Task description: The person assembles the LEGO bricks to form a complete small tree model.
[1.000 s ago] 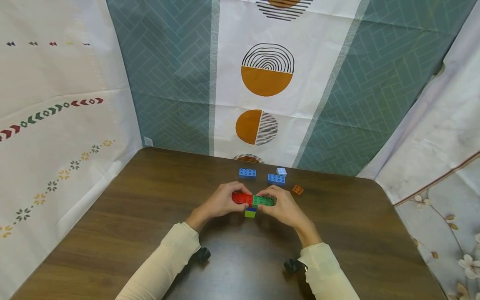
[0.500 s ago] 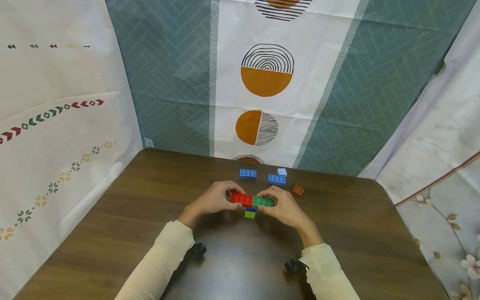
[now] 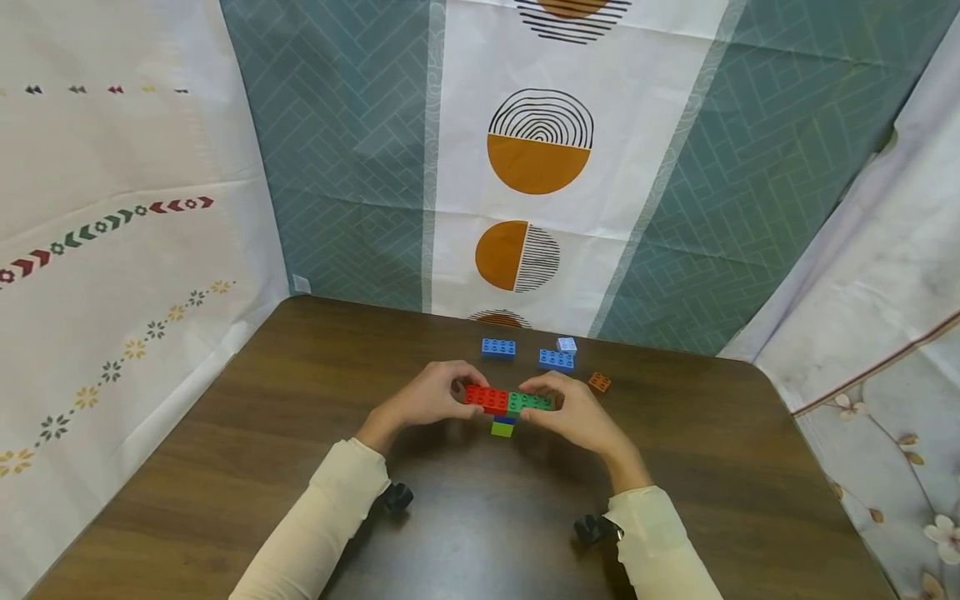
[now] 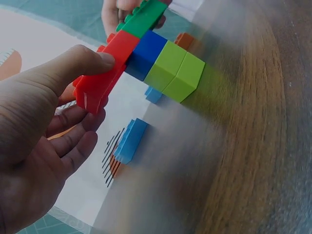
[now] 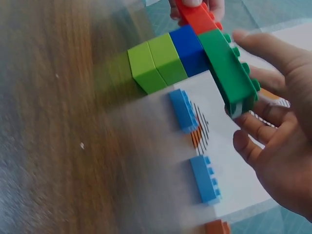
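Observation:
A column of two lime bricks [image 4: 178, 70] with a blue brick [image 5: 187, 51] above them stands on the table. Across its top lie a red brick [image 3: 486, 398] to the left and a green brick [image 3: 528, 404] to the right, end to end. My left hand [image 3: 435, 393] grips the outer part of the red brick, thumb on its near face and fingers behind. Around the green brick is my right hand [image 3: 573, 408], loosely spread. In the right wrist view its thumb lies off the brick's side, near the studs, with the fingers curving behind the outer end.
Behind the stack lie two light-blue bricks, a left one [image 3: 498, 348] and a right one [image 3: 556, 359]. A small pale brick [image 3: 567, 346] sits behind the right one. An orange brick [image 3: 599, 382] lies further right on the brown wooden table [image 3: 300, 375]. Patterned cloths hang around it.
My left hand has shifted left from the middle to the outer part of the red brick. My right hand has eased slightly to the right. The stack stays in place.

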The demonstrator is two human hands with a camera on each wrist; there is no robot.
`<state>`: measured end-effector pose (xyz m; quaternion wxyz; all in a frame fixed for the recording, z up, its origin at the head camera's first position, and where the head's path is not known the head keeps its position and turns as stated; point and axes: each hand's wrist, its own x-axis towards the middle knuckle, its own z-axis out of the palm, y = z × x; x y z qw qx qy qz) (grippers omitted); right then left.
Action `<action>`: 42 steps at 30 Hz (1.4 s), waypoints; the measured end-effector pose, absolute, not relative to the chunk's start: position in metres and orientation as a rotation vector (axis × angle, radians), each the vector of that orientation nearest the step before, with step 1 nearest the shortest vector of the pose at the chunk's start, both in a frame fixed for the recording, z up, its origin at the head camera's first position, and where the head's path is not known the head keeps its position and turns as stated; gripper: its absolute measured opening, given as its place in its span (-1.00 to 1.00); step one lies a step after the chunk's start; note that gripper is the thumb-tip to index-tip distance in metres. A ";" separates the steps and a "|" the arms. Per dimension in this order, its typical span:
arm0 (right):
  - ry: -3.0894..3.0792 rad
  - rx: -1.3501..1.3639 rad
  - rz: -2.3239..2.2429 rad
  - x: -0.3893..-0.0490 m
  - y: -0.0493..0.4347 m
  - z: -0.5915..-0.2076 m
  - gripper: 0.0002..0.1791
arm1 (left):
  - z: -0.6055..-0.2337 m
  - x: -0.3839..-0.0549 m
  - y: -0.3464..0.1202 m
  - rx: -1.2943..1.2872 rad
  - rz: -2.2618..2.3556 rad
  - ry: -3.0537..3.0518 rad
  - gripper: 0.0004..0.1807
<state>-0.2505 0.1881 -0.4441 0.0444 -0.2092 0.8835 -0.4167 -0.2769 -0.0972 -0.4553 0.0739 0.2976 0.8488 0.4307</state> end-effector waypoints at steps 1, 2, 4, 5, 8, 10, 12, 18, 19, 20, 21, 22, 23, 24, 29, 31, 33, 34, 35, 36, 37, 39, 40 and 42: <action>2.696 -0.632 -1.298 -0.252 0.190 -0.445 -0.52 | -0.455 -0.277 -0.097 0.891 1.294 2.545 -0.66; 2.689 -0.627 -1.327 -0.253 0.192 -0.445 -0.52 | -0.455 -0.277 -0.097 0.888 1.296 2.545 -0.66; 2.677 -0.598 -1.393 -0.257 0.197 -0.447 -0.52 | -0.455 -0.277 -0.096 0.887 1.296 2.548 -0.66; 2.671 -0.580 -1.430 -0.259 0.199 -0.449 -0.53 | -0.455 -0.278 -0.096 0.887 1.295 2.551 -0.66; 2.673 -0.508 -1.528 -0.267 0.205 -0.457 -0.54 | -0.456 -0.278 -0.096 0.887 1.288 2.557 -0.65; 2.683 -0.437 -1.593 -0.273 0.209 -0.464 -0.53 | -0.456 -0.278 -0.097 0.878 1.289 2.554 -0.64; 2.691 -0.360 -1.657 -0.279 0.212 -0.472 -0.53 | -0.457 -0.277 -0.097 0.864 1.291 2.549 -0.64; 2.683 -0.146 -1.809 -0.293 0.220 -0.485 -0.57 | -0.458 -0.277 -0.096 0.863 1.296 2.542 -0.65; 2.693 -0.123 -1.807 -0.295 0.221 -0.484 -0.58 | -0.458 -0.277 -0.095 0.866 1.297 2.541 -0.66; 2.712 -0.112 -1.797 -0.297 0.223 -0.484 -0.59 | -0.458 -0.277 -0.095 0.868 1.297 2.539 -0.66; 2.735 -0.103 -1.780 -0.300 0.224 -0.484 -0.60 | -0.458 -0.277 -0.095 0.868 1.297 2.539 -0.66; 2.755 -0.098 -1.758 -0.303 0.226 -0.483 -0.60 | -0.458 -0.277 -0.095 0.865 1.299 2.539 -0.66; 2.776 -0.095 -1.730 -0.306 0.227 -0.482 -0.60 | -0.458 -0.277 -0.095 0.862 1.299 2.541 -0.65; 2.791 -0.089 -1.710 -0.308 0.228 -0.481 -0.60 | -0.458 -0.277 -0.095 0.858 1.304 2.539 -0.65; 2.842 -0.057 -1.585 -0.321 0.232 -0.475 -0.55 | -0.458 -0.277 -0.095 0.854 1.299 2.547 -0.64; 2.847 -0.052 -1.540 -0.325 0.232 -0.473 -0.53 | -0.459 -0.277 -0.095 0.855 1.294 2.549 -0.64; 2.852 -0.055 -1.501 -0.329 0.232 -0.472 -0.52 | -0.459 -0.277 -0.096 0.855 1.293 2.550 -0.64; 2.852 -0.052 -1.485 -0.330 0.231 -0.472 -0.51 | -0.459 -0.277 -0.096 0.855 1.294 2.549 -0.64; 2.856 -0.053 -1.462 -0.332 0.231 -0.472 -0.51 | -0.459 -0.277 -0.096 0.856 1.295 2.549 -0.65; 2.858 -0.051 -1.445 -0.333 0.230 -0.472 -0.52 | -0.459 -0.277 -0.096 0.857 1.297 2.548 -0.65; 2.858 -0.045 -1.429 -0.334 0.230 -0.472 -0.52 | -0.459 -0.277 -0.096 0.859 1.299 2.546 -0.65; 2.863 -0.036 -1.405 -0.336 0.228 -0.473 -0.53 | -0.458 -0.277 -0.095 0.861 1.302 2.543 -0.65; 2.862 -0.031 -1.395 -0.337 0.227 -0.473 -0.53 | -0.458 -0.277 -0.095 0.862 1.303 2.542 -0.65; 2.862 -0.024 -1.378 -0.338 0.226 -0.474 -0.54 | -0.457 -0.277 -0.095 0.862 1.305 2.540 -0.65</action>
